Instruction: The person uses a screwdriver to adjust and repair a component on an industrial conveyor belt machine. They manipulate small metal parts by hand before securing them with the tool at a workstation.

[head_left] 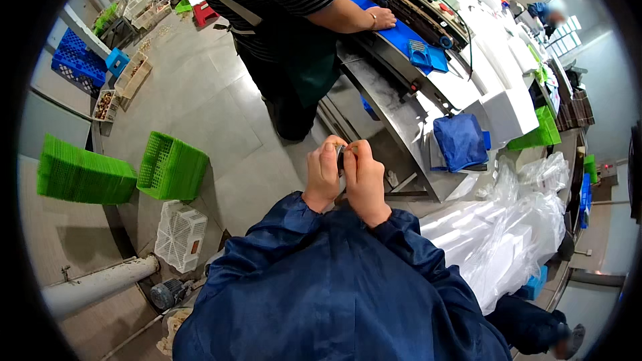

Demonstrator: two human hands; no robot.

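My left hand (323, 175) and my right hand (364, 182) are close together in front of my chest. Both have their fingers curled and their thumbs and fingertips pinched. Between them shows a small dark object (341, 159), mostly covered by the fingers, its kind too hidden to tell. Dark blue sleeves cover my arms up to the wrists. Ahead of my hands stands a person (267, 0) in a striped shirt and dark apron, one hand resting on the blue surface (404, 35) of a machine bench.
Right of my hands are the metal bench (394, 103), a blue cloth bag (460, 142), a white foam box (508, 117) and clear plastic sheeting (501, 227). Left on the floor are stacked green baskets (87, 172), another green basket stack (172, 164) and a white crate (180, 235).
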